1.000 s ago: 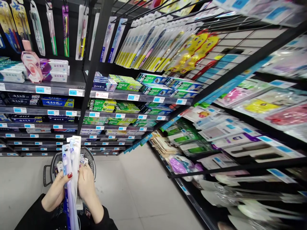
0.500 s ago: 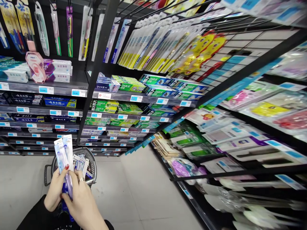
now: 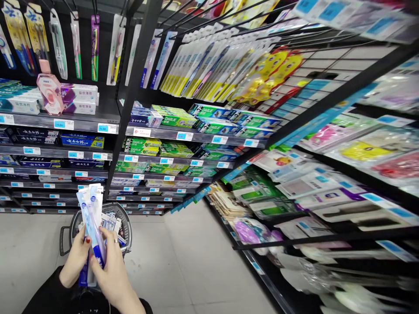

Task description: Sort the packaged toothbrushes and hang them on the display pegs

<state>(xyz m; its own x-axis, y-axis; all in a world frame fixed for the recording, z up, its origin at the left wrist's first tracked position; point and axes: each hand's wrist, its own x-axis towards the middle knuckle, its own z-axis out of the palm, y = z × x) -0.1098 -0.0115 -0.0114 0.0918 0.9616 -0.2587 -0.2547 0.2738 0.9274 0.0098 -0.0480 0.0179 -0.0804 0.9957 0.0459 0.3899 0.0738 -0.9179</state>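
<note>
Both hands hold several packaged toothbrushes [image 3: 93, 213] in front of me, their tops fanned slightly apart. My left hand [image 3: 74, 257] grips the packs from the left side, with its thumb near their middle. From the right, my right hand [image 3: 113, 270] pinches the front pack between thumb and fingers; a ring shows on one finger. The packs have clear and white fronts with blue lower ends. Under them, partly covered by my hands, stands a grey shopping basket [image 3: 127, 220] with more small packages [image 3: 111, 222] inside.
Ahead are shelves with DARLIE toothpaste boxes [image 3: 176, 117] and a pink mouthwash bottle [image 3: 49, 93]. Packaged toothbrushes [image 3: 193, 69] hang on hooks above. On the right, a slanted-looking rack holds bagged goods [image 3: 258, 231]. Grey floor tiles [image 3: 183, 261] lie between.
The toothbrush packs have shifted against each other; their tops now sit closer together and the front pack's blue end shows. My right hand has slid along the packs. The basket stays put.
</note>
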